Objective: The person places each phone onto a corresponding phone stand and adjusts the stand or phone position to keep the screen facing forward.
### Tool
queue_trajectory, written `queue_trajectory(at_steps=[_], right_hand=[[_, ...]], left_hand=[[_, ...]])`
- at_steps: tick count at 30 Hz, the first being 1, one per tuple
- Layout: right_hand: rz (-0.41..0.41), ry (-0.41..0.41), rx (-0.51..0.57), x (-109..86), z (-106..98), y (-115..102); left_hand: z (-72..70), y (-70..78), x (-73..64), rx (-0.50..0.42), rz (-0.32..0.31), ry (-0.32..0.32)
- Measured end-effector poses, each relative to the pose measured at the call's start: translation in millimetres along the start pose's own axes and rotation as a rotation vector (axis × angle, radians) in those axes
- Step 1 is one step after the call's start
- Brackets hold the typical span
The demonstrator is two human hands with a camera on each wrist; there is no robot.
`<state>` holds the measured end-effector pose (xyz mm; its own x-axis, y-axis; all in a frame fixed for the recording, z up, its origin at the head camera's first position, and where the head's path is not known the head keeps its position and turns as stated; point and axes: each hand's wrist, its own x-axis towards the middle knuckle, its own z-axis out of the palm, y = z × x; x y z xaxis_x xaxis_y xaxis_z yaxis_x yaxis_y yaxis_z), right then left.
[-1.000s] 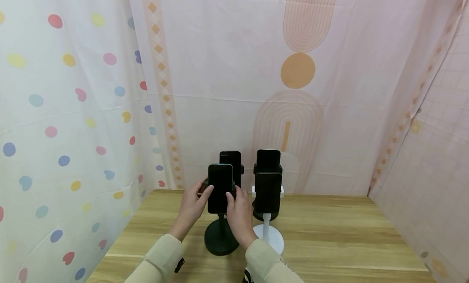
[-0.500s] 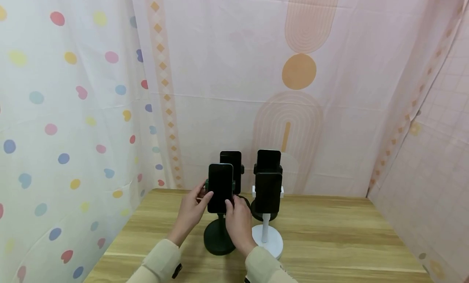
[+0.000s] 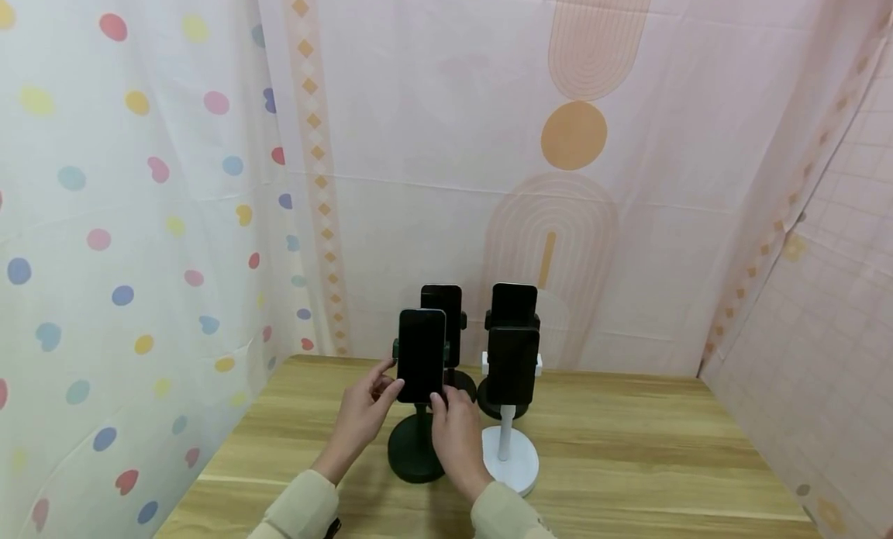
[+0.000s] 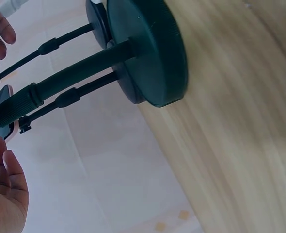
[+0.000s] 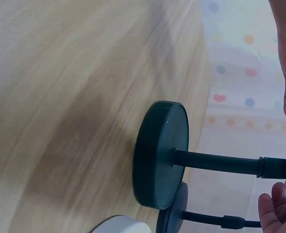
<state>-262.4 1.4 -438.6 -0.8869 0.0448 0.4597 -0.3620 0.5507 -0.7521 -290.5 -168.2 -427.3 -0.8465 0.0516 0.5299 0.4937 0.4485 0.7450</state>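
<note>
A smartphone (image 3: 422, 353) with a dark screen stands upright in the clamp of a dark green phone stand (image 3: 416, 450), the front left one. My left hand (image 3: 361, 411) is at the phone's lower left edge, thumb tip at the edge, fingers loosely bent beside it. At the lower right corner is my right hand (image 3: 459, 438), its thumb tip near the corner; whether either hand touches the phone is hard to tell. In the left wrist view the stand's round base (image 4: 150, 51) and its pole (image 4: 80, 70) show, with loose fingers around the pole's top.
Right of it a white stand (image 3: 509, 454) holds another dark phone (image 3: 512, 364). Behind stand two more phones, the back left phone (image 3: 449, 310) and the back right phone (image 3: 514, 304), on black stands. All are on a wooden table (image 3: 642, 446) with patterned curtains (image 3: 418, 136) around it.
Both hands have slid down along the phone's sides towards its lower corners, uncovering the green clamp arms. The phone and stand have stayed in place; the head view has shifted slightly.
</note>
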Motion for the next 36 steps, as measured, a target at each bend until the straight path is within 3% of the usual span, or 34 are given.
queue_trajectory(at_steps=[11,23,31,36], right_hand=[[0.01,-0.025,-0.012,-10.3,-4.3,9.6],[-0.016,-0.126,-0.067,-26.5,-22.0,23.0],[-0.001,-0.269,-0.114,-42.5,-45.6,35.5],[0.027,-0.28,-0.175,-50.0,-63.0,49.3]], left_hand=[[3.0,-6.8,-12.3,0.017,-0.013,-0.009],[-2.1,-16.1,-23.1,0.013,-0.015,-0.047],[-10.5,-20.3,-29.5,0.109,-0.022,-0.057],[-17.9,-23.6,-32.7,0.23,-0.05,-0.083]])
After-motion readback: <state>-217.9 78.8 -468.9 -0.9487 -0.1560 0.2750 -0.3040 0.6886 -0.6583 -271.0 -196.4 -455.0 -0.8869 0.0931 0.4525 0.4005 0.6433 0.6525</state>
